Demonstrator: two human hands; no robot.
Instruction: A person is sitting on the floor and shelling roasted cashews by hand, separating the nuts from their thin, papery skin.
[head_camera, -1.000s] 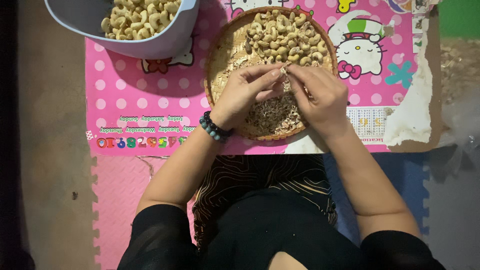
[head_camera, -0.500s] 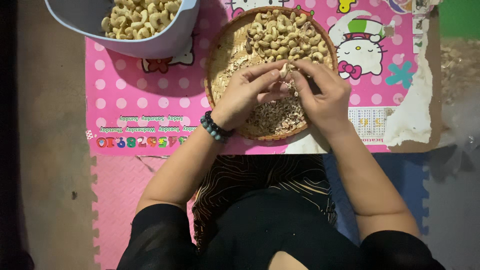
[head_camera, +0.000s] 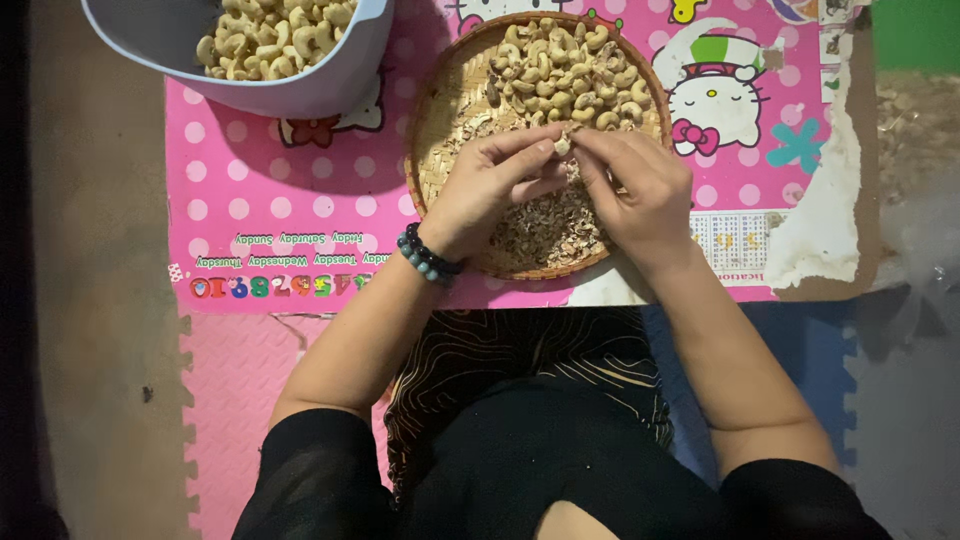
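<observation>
A pink dotted mat (head_camera: 300, 200) with cartoon prints covers most of the low surface, its right edge torn and peeling. On it, far left, stands a pale bowl (head_camera: 330, 85) heaped with clean cashews (head_camera: 275, 35). Right of the bowl sits a round woven tray (head_camera: 440, 110). Its far half holds a pile of nuts (head_camera: 565, 70); its near half is covered with brown skins (head_camera: 545, 225) and crumbs.

Both hands meet over the middle of the tray. The left hand (head_camera: 490, 190), with a dark bead bracelet (head_camera: 425, 255) at the wrist, and the right hand (head_camera: 640, 190) are brought together, fingertips touching, pinched from both sides on one small pale nut (head_camera: 563, 145).

A second ago the hands met a little nearer the person, with the nut barely showing between the fingers. Half a second ago the piece had come up into view at the fingertips. Now it sits clear at the far tips of both hands, just beside the nut pile, the thumbs pressed against it. I judge the skin is being rubbed off this nut, and that it is close to clean. The bowl and the pile look unchanged.
</observation>
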